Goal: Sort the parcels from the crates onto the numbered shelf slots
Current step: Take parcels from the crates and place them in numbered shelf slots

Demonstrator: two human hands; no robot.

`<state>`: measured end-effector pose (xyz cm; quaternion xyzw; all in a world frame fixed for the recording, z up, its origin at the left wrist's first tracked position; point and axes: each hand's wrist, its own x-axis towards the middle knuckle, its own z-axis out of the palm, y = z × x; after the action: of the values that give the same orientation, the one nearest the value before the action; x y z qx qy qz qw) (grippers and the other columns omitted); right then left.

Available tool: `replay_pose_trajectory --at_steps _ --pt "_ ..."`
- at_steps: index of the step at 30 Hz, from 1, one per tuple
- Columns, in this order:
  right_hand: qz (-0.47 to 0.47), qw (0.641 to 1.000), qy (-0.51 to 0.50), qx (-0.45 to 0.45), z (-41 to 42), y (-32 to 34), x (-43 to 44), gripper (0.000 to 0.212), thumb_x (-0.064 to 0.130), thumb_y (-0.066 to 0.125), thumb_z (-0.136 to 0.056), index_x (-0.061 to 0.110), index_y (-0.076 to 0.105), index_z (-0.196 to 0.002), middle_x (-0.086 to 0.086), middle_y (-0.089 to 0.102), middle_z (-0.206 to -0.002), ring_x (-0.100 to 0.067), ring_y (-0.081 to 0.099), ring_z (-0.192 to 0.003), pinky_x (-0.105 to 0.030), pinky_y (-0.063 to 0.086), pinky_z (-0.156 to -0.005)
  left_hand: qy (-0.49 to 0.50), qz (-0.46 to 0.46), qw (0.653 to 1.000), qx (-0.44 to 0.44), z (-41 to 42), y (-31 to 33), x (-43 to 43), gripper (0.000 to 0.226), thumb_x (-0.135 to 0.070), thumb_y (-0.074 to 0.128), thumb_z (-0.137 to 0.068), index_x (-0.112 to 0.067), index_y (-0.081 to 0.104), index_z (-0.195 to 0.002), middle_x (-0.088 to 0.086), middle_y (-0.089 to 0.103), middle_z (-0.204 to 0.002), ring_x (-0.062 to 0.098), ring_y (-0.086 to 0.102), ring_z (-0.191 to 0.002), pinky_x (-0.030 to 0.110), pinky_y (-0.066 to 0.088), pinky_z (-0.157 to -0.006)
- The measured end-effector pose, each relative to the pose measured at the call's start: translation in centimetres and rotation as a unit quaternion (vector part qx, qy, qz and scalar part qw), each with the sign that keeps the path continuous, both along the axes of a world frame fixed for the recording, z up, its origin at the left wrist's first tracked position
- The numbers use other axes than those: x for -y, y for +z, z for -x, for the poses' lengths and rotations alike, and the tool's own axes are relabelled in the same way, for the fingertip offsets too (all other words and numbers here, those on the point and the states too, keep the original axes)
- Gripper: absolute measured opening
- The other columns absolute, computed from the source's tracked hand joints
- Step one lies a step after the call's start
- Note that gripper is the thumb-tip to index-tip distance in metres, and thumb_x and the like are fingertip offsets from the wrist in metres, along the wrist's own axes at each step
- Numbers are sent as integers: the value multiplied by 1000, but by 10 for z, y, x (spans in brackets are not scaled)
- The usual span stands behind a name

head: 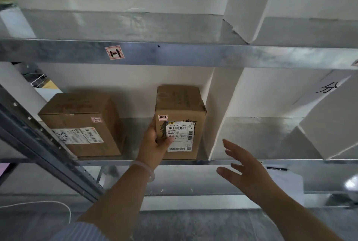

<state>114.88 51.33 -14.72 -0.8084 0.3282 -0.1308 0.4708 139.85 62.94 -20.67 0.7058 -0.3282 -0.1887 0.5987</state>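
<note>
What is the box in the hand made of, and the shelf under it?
The box the left hand holds looks like matte brown cardboard, with creased edges. The shelf looks like metal: grey, shiny, mottled, probably galvanised steel.

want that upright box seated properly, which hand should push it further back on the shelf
Probably left. The left hand grips the upright box at its front left edge, while the right hand hovers open, off to the box's right, touching nothing.
</note>
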Motion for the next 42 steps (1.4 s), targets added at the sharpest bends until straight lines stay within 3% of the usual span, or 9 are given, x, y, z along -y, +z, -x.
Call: replay_pose_trajectory --at_steps 7,11,14,17,20,23,28,35,42 --pt "16 1000 11 -23 -6 -6 4 72 61 68 -67 64 36 -131 17 44 -146 -6 50 -127 -13 40 -98 13 -36 999 24 -4 -8 -2 30 -4 68 -90 -3 59 -119 -27 68 -99 -18 63 -91 8 52 -74" --pt "27 999 15 -34 -12 -7 2 72 66 66 -63 66 34 -128 15 44 -146 -8 51 -127 -19 43 -101 11 -61 997 45 0 -1 -2 27 -10 69 -91 -26 58 -110 -51 60 -87 -29 56 -87 1 49 -73" --pt "38 998 24 -43 -14 -6 -2 71 67 64 -62 68 33 -126 13 43 -147 -11 51 -127 -26 44 -103 26 -68 997 35 5 3 -5 30 -17 70 -90 -35 55 -108 -50 60 -88 -18 61 -86 0 47 -71" --pt "56 996 32 -58 -16 -3 -5 69 69 63 -62 70 29 -122 13 42 -148 -12 51 -124 -30 45 -103 21 -62 998 -9 8 11 -12 61 -23 72 -89 -29 43 -142 -27 64 -120 5 59 -114 21 54 -94" --pt "72 995 30 -62 -17 1 -9 68 69 62 -62 70 27 -119 13 39 -150 -12 50 -123 -31 45 -103 41 -87 995 -10 12 20 -21 93 -34 74 -86 -41 13 -155 -6 43 -153 22 38 -142 46 37 -114" --pt "103 992 33 -64 -17 5 -18 72 70 60 -63 66 25 -127 16 34 -154 -15 46 -132 -32 42 -107 80 -101 990 51 21 29 -31 98 -46 73 -83 -46 5 -154 -5 33 -159 25 29 -147 47 31 -117" --pt "202 976 41 -71 -1 11 -31 87 76 49 -67 56 17 -145 24 16 -160 -9 29 -145 -30 32 -113 90 -121 955 255 41 41 -44 95 -65 57 -80 -33 10 -157 0 15 -166 26 16 -152 38 16 -118" --pt "296 954 22 -49 41 23 -32 88 66 61 -80 58 3 -145 29 2 -158 -9 21 -148 -43 36 -114 43 -108 922 370 95 64 -34 82 -62 55 -83 -24 33 -153 11 34 -159 36 33 -145 57 39 -111" --pt "353 934 -18 -39 106 30 -4 91 62 65 -81 40 16 -154 17 8 -161 -12 16 -148 -30 16 -116 -50 -57 863 499 171 94 13 70 -59 53 -90 -29 33 -150 6 37 -158 27 34 -143 51 33 -114"
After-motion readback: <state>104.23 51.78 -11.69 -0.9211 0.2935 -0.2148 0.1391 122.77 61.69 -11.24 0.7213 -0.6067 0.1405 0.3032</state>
